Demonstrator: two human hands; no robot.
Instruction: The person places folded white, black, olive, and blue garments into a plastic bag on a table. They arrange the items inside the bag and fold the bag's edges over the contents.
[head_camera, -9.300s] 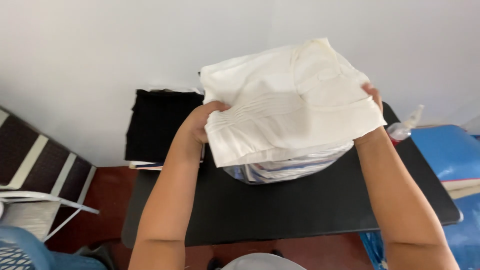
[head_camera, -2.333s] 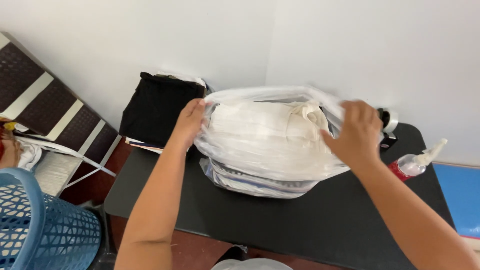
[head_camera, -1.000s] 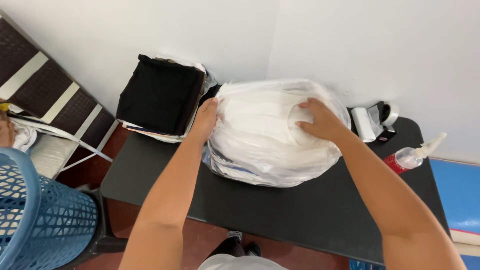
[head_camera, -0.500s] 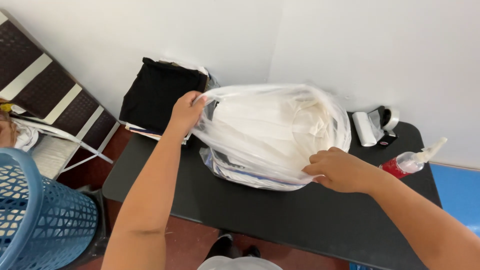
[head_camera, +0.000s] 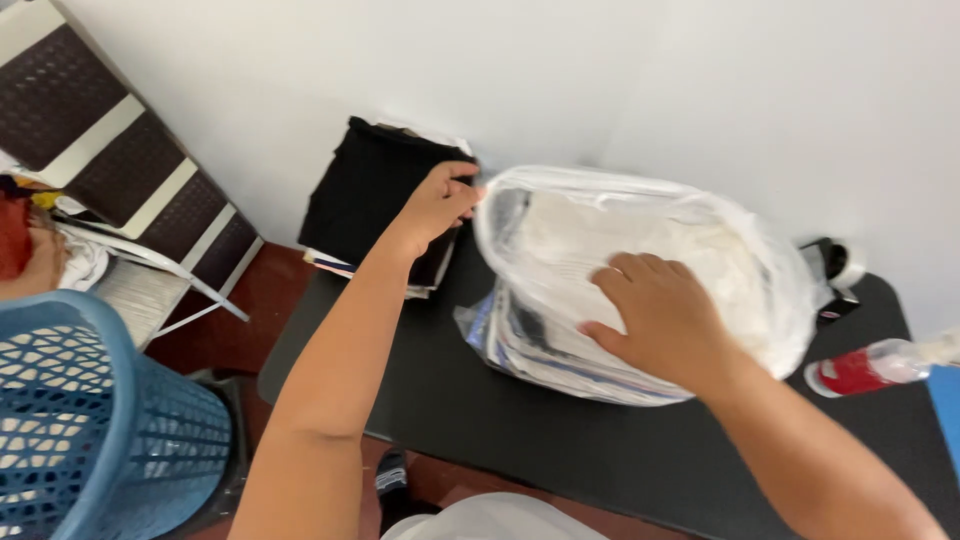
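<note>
Plastic, thin and glossy, is wrapping a stack of folded white cloth: the bag (head_camera: 650, 280) is lying on the matte black table (head_camera: 560, 450), a rounded bundle with its long axis running left to right and its open mouth facing left. Left hand (head_camera: 440, 200) is pinching the bag's rim at that mouth, fingers closed on the film. Right hand (head_camera: 665, 320) is pressing flat on top, fingers spread, gripping nothing. Black folded cloth (head_camera: 375, 195) is sitting just beside the mouth. The bag's lower layers are blurring behind creased film. A bottle (head_camera: 880, 365) with a red label and a blue mesh basket (head_camera: 100, 430) are being cut off at the edges.
</note>
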